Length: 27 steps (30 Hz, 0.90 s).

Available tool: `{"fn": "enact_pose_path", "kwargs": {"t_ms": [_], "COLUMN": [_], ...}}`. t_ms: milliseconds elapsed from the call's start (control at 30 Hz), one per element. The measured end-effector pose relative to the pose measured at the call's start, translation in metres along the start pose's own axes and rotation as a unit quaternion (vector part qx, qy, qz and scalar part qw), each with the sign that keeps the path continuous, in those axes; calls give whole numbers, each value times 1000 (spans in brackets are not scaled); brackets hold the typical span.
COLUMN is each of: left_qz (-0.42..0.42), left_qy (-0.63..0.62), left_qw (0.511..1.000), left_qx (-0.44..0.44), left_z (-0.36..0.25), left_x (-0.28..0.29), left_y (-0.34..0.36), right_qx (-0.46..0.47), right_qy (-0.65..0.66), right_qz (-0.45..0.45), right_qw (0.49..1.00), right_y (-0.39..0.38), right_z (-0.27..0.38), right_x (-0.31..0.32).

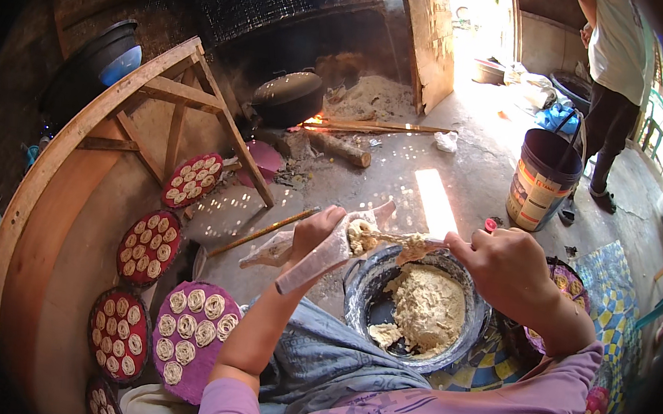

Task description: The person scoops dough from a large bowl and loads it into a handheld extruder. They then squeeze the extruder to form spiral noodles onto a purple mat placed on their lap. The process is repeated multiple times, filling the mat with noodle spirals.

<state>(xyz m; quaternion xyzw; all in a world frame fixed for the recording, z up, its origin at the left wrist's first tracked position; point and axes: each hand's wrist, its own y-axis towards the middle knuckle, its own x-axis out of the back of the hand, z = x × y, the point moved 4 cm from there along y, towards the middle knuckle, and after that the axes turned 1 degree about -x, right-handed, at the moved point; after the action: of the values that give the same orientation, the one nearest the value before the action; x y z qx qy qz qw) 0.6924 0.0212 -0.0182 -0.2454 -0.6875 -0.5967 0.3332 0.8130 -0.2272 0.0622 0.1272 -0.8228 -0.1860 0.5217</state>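
My left hand is closed around a whitish cloth piping bag, its mouth spread open toward the right. Pale dough sits in that mouth. Gripped in my right hand is a dough-coated spoon-like utensil, which reaches across to the bag; clumps cling to it and hide its exact shape. Below both hands stands a dark, flour-smeared basin with a big mound of dough in it. A smaller lump lies beside the mound.
Round red and purple trays of coiled dough rosettes lie at the left, near a wooden frame. More rosettes are at the right. Behind are a lidded black pot over a fire, a tall bucket and a standing person.
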Motion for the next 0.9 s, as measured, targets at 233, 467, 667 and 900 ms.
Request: {"fn": "enact_pose_path", "kwargs": {"t_ms": [233, 467, 667, 900], "left_qz": [8, -64, -15, -115], "left_qy": [8, -7, -32, 47], "left_qw": [1000, 998, 999, 989], "left_qx": [-16, 5, -6, -77], "left_z": [-16, 4, -22, 8], "left_x": [-1, 18, -8, -15], "left_y": [5, 3, 5, -10], "right_qx": [30, -72, -6, -84], "right_qy": [39, 31, 58, 149], "right_qz": [10, 5, -9, 42], "right_qw": [999, 997, 998, 984], "right_y": [15, -6, 1, -17], "right_z": [26, -8, 3, -14], "right_x": [-10, -1, 2, -3]}}
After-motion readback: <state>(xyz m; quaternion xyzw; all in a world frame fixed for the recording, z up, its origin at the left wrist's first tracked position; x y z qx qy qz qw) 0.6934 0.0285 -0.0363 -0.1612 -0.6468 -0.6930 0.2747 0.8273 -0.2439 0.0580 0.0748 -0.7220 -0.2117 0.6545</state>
